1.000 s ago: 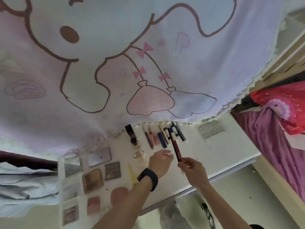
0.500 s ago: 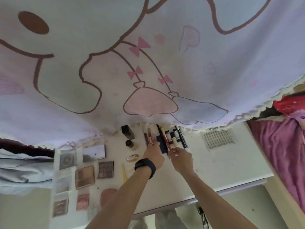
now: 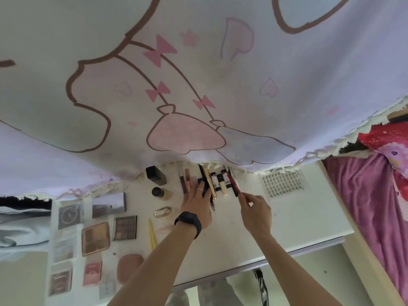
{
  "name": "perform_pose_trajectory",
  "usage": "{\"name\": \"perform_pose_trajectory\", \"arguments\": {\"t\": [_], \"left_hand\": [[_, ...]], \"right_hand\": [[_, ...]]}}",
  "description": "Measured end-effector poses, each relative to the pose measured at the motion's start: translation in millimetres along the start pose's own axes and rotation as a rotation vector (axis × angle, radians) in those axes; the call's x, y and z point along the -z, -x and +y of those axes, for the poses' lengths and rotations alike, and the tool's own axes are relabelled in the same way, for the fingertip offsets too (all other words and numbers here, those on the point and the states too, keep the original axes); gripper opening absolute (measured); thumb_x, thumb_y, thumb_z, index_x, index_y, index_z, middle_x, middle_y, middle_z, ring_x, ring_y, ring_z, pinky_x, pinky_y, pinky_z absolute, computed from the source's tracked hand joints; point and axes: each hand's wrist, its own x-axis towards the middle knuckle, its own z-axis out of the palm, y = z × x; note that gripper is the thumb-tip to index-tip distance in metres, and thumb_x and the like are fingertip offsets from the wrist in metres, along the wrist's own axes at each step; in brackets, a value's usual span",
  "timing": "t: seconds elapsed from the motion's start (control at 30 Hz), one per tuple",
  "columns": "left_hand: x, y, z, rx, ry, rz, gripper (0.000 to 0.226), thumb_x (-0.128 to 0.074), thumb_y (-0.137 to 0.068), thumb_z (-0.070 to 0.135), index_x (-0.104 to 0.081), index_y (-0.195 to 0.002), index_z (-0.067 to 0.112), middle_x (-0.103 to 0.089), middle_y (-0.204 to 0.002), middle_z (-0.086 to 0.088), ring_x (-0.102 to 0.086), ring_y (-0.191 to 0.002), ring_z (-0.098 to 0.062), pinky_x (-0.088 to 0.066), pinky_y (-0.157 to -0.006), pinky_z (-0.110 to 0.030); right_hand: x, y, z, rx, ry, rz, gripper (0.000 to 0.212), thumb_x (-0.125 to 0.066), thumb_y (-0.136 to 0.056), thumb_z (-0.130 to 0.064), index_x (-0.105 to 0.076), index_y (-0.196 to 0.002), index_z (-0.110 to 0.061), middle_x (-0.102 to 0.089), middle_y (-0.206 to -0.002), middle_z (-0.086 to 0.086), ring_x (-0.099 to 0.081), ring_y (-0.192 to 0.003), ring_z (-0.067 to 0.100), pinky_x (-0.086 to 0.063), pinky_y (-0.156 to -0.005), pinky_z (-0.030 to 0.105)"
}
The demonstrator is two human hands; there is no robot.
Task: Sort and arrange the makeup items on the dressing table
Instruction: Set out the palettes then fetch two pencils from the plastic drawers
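A row of slim makeup items lies at the back of the white dressing table (image 3: 293,219), under a hanging cartoon cloth. My left hand (image 3: 196,202), with a ring and a black wristband, lies with straight fingers on a dark blue tube (image 3: 204,184) and the brown sticks (image 3: 185,181) beside it. My right hand (image 3: 254,206) pinches the near end of a red tube (image 3: 233,184), which lies at the right end of the row next to white-labelled tubes (image 3: 220,183) and a gold pen (image 3: 209,183).
Two dark bottles (image 3: 155,175) and a gold oval case (image 3: 163,212) sit left of the row. Several eyeshadow palettes (image 3: 124,227) and compacts fill the table's left side, with a yellow stick (image 3: 152,235). A vent grille (image 3: 282,183) lies right; a pink bedspread (image 3: 371,206) borders the table.
Both hands have reached forward to the row. The red tube, held up in the air a second ago, now lies at the row's right end. My left hand has come down flat on the items.
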Motion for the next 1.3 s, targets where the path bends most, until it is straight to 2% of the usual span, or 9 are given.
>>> {"name": "perform_pose_trajectory", "arguments": {"t": [0.13, 0.23, 0.33, 0.43, 0.6, 0.83, 0.93, 1.07, 1.3], "left_hand": [[-3.4, -0.6, -3.7, -0.004, 0.022, 0.021, 0.067, -0.052, -0.096, 0.022, -0.021, -0.155, 0.022, 0.001, -0.166, -0.006, 0.013, -0.152, -0.031, -0.014, -0.123, -0.049], [-4.0, -2.8, -6.7, -0.011, 0.037, 0.035, 0.063, -0.051, -0.096, 0.021, -0.026, -0.153, 0.023, -0.002, -0.166, -0.004, 0.01, -0.153, -0.029, -0.017, -0.122, -0.049], [-5.6, -4.9, -8.0, -0.011, 0.032, 0.031, 0.062, -0.05, -0.096, 0.022, -0.027, -0.153, 0.022, -0.002, -0.166, -0.003, 0.007, -0.153, -0.028, -0.019, -0.122, -0.048], [-7.4, -5.9, -8.7, -0.009, 0.027, 0.031, 0.063, -0.051, -0.096, 0.023, -0.027, -0.153, 0.022, -0.001, -0.166, -0.003, 0.008, -0.153, -0.029, -0.019, -0.122, -0.048], [-9.8, -6.7, -9.5, -0.018, 0.022, 0.033, 0.062, -0.048, -0.097, 0.021, -0.026, -0.154, 0.022, -0.001, -0.166, -0.002, 0.01, -0.153, -0.028, -0.02, -0.122, -0.049], [-2.8, -6.4, -7.2, -0.016, 0.036, 0.006, 0.059, -0.049, -0.097, 0.021, -0.028, -0.153, 0.022, 0.0, -0.167, -0.004, 0.013, -0.152, -0.029, -0.017, -0.122, -0.049], [3.1, -1.3, -6.6, -0.035, 0.05, 0.012, 0.054, -0.049, -0.097, 0.022, -0.035, -0.149, 0.021, -0.009, -0.166, -0.006, 0.003, -0.153, -0.029, -0.02, -0.122, -0.047], [14.7, 10.8, -3.0, -0.069, 0.106, 0.061, 0.048, -0.048, -0.097, 0.026, -0.042, -0.144, 0.021, -0.032, -0.157, -0.006, -0.023, -0.146, -0.026, -0.028, -0.117, -0.042], [45.9, 63.6, -3.8, -0.121, 0.276, 0.198, 0.04, -0.042, -0.1, 0.029, -0.047, -0.14, 0.027, -0.048, -0.144, 0.002, -0.043, -0.133, -0.019, -0.038, -0.108, -0.036]], "right_hand": [[-5.5, -12.5, -2.6, -0.025, 0.042, 0.029, 0.028, -0.052, -0.1, -0.047, -0.073, -0.111, -0.032, -0.06, -0.101, -0.012, -0.056, -0.078, 0.004, -0.04, -0.059, 0.024], [-7.7, -19.3, -0.9, -0.033, 0.098, 0.034, 0.03, -0.05, -0.101, -0.044, -0.068, -0.121, -0.029, -0.064, -0.106, -0.008, -0.057, -0.091, 0.014, -0.044, -0.069, 0.031], [-8.7, -23.2, 3.7, -0.025, 0.139, 0.004, 0.025, -0.048, -0.103, -0.038, -0.065, -0.119, -0.029, -0.068, -0.106, -0.007, -0.059, -0.099, 0.019, -0.049, -0.074, 0.034], [-8.6, -23.6, 6.3, 0.016, 0.173, -0.024, 0.026, -0.047, -0.103, -0.039, -0.064, -0.12, -0.03, -0.064, -0.113, -0.004, -0.058, -0.102, 0.019, -0.049, -0.074, 0.034], [-8.9, -22.6, 7.3, 0.051, 0.12, -0.071, 0.029, -0.05, -0.103, -0.031, -0.063, -0.129, -0.028, -0.061, -0.121, -0.001, -0.06, -0.107, 0.02, -0.054, -0.086, 0.039], [-4.9, -22.5, 6.4, 0.063, 0.073, -0.107, 0.036, -0.05, -0.101, -0.015, -0.065, -0.13, -0.029, -0.062, -0.122, -0.002, -0.06, -0.098, 0.015, -0.046, -0.082, 0.026], [3.8, -17.8, 9.4, 0.089, 0.089, -0.13, 0.033, -0.054, -0.099, -0.014, -0.067, -0.126, -0.028, -0.065, -0.121, -0.002, -0.059, -0.097, 0.01, -0.044, -0.085, 0.022], [17.9, -6.5, 5.9, 0.142, 0.154, -0.173, 0.029, -0.053, -0.1, -0.018, -0.071, -0.117, -0.034, -0.066, -0.121, -0.006, -0.055, -0.092, 0.004, -0.035, -0.073, 0.008], [48.5, 27.4, -42.5, 0.337, 0.249, -0.26, 0.025, -0.054, -0.101, -0.027, -0.069, -0.113, -0.043, -0.063, -0.122, -0.014, -0.057, -0.113, 0.011, -0.041, -0.092, 0.024]]}}
